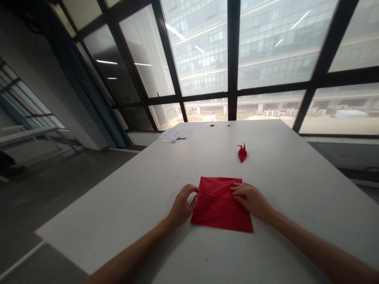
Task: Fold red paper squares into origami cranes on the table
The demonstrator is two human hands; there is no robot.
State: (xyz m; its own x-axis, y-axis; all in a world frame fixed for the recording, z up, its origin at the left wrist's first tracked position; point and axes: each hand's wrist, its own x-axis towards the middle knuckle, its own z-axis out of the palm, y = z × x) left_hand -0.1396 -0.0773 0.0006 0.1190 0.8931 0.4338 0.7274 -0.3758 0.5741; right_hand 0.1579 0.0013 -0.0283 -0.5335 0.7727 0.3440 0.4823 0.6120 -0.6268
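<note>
A square sheet of red paper (220, 209) lies on the white table in front of me, marked with crease lines, mostly across its far half. At its left edge is my left hand (183, 203), fingers curved and thumb apart from them, the tips touching or very near the edge. My right hand (251, 199) rests over the right side of the sheet, its fingers stretched out flat on the paper. Farther back stands a small folded red paper crane (242, 153).
The white table (142, 197) reaches toward large dark-framed windows (232, 59). Loose white papers (177, 133) lie at its far left, with a small dark object (181, 139) on them. A round dark spot (212, 125) shows near the far edge. A blue curtain (79, 79) hangs at left.
</note>
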